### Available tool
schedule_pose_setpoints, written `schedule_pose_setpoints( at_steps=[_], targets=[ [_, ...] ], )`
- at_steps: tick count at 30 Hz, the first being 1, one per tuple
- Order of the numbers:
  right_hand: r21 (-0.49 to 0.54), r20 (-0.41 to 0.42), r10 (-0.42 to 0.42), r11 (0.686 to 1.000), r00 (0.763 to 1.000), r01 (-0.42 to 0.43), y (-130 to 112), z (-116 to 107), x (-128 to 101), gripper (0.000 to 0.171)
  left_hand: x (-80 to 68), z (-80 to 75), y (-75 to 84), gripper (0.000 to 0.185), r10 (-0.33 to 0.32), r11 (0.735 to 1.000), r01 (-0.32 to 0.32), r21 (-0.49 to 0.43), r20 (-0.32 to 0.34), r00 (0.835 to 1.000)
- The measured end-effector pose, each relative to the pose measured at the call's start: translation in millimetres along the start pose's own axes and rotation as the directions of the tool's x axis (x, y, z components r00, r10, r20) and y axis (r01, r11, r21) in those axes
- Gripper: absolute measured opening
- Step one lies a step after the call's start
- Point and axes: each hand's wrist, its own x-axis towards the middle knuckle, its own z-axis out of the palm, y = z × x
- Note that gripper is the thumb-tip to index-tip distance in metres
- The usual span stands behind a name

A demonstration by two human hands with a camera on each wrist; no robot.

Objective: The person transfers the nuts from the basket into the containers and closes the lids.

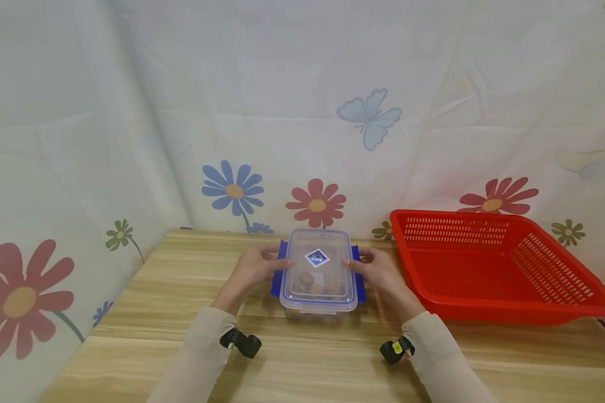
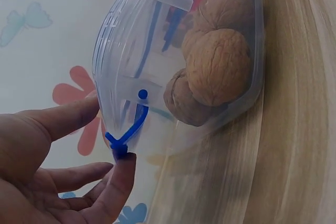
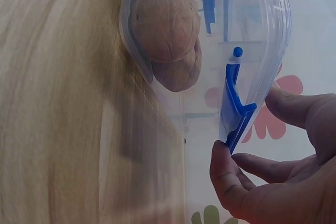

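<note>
A clear plastic food container (image 1: 318, 291) with a transparent lid (image 1: 302, 246) sits on the wooden table in front of me. Several walnuts (image 2: 219, 66) lie inside it. Blue latches flare outward along its two long sides, the left latch (image 1: 277, 284) and the right latch (image 1: 360, 288). My left hand (image 1: 254, 266) has its thumb on the lid's left edge and its fingers bent at the flap of the left latch. On the opposite side my right hand (image 1: 380, 270) mirrors this, thumb at the lid rim, index fingertip under the right latch's end.
A red plastic basket (image 1: 463, 274) with slotted walls stands on the table to the right, close beside my right hand. Behind the wooden table (image 1: 302, 358) hangs a flower-printed cloth (image 1: 282, 112). Small black cameras are strapped at both wrists.
</note>
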Motion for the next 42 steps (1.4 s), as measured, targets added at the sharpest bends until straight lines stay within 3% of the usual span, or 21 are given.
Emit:
schedule_pose_setpoints(
  at_steps=[14,24,31,42],
  targets=[
    [-0.003,-0.004,0.005,1.000,1.000,-0.005,1.9,-0.8,1.7,0.063,-6.6,4.4,7.1,0.048,0.054,0.999,-0.054,0.001,-0.010,0.998],
    [-0.003,-0.006,-0.006,1.000,1.000,0.006,3.0,-0.8,4.9,0.064,-4.2,6.2,6.9,0.046,0.057,0.998,-0.057,0.005,-0.031,0.998],
    [-0.015,-0.002,-0.018,1.000,1.000,0.018,2.4,-0.8,5.8,0.065,-4.6,8.6,7.8,0.042,0.070,0.997,-0.067,0.048,-0.076,0.995],
    [-0.033,-0.006,-0.018,0.999,1.000,0.018,2.1,-1.5,4.5,0.066,-7.4,13.1,16.3,0.045,0.044,0.988,-0.027,0.152,-0.112,0.993]
  ],
)
